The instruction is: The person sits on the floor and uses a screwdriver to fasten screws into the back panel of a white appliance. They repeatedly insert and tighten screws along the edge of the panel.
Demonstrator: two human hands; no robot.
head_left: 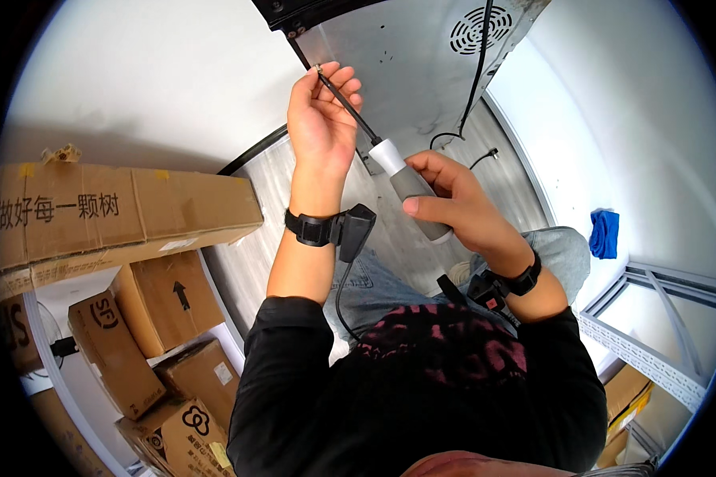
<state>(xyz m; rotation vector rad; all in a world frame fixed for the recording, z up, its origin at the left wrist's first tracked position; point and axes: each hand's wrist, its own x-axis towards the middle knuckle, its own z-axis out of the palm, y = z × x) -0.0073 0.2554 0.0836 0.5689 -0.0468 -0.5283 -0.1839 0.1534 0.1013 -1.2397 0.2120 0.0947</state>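
My right hand (463,200) is wrapped round the grey and white handle of a screwdriver (410,187). Its long black shaft points up and left, away from me. At the tip sits a small brass-coloured screw (318,69), too small to make out fully. My left hand (324,127), palm up, has its thumb and forefinger closed at that tip, around the screw, with the other fingers curled loosely. Just beyond both hands stands an appliance with a grey metal panel (398,71), and the screwdriver tip is near its left edge.
A round vent (481,30) and a black cable (486,56) are on the panel; a cable end (493,153) lies on the wooden floor. Cardboard boxes (127,211) fill a rack at left. A blue cloth (604,234) and a metal frame (644,342) are at right.
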